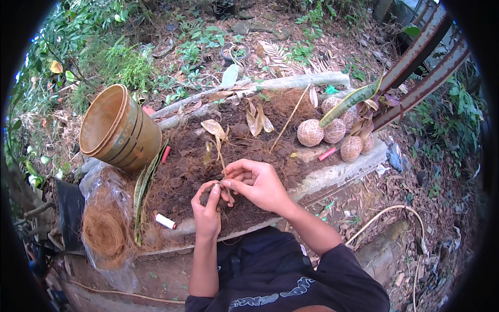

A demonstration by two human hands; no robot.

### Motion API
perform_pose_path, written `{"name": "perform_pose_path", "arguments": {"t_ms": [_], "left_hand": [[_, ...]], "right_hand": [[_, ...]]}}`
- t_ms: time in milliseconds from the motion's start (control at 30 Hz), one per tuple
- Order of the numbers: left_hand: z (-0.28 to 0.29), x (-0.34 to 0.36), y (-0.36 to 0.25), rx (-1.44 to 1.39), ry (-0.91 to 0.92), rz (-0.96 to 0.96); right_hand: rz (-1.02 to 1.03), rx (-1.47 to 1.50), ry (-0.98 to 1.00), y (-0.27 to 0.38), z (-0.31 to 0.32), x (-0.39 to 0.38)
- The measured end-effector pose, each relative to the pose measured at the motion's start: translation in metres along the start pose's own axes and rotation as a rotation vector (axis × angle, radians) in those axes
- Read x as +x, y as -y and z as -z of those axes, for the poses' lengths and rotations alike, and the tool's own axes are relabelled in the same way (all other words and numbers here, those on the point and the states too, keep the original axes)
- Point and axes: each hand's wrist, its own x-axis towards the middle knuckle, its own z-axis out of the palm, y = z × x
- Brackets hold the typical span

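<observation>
A thin dried plant stem (220, 154) with withered tan leaves (213, 128) at its top rises between my two hands. My right hand (260, 184) pinches the stem low down between thumb and fingers. Just below and to the left, my left hand (207, 208) is closed around the stem's lower end, its thumb up. A bit of dark soil seems to show at the left fingers; the stem's base is hidden. Beneath both hands lies dark crumbly soil mixed with brown fibre (182, 179).
A brown bucket (136, 143) lies tilted at the left, near a plastic bag of coir fibre (105, 229). A white thread spool (165, 221) sits by the near edge. String-wrapped balls (311, 133) cluster at the right, with a red spool (327, 153) and a long green leaf (353, 101).
</observation>
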Motion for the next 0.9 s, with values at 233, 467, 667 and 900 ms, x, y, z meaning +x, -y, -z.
{"name": "perform_pose_path", "arguments": {"t_ms": [233,467,667,900], "left_hand": [[-0.007,-0.002,-0.013,-0.058,-0.02,0.214],[0.005,-0.004,-0.025,-0.162,0.099,0.271],[0.018,-0.011,-0.024,0.013,0.13,0.256],[0.025,-0.021,-0.028,-0.063,0.211,0.256]], "right_hand": [[-0.2,0.085,0.06,0.014,-0.01,0.013],[-0.097,0.081,0.063,0.004,-0.025,0.027],[-0.102,-0.094,0.11,0.005,-0.041,0.032],[-0.18,-0.072,0.143,0.028,-0.049,0.026]]}}
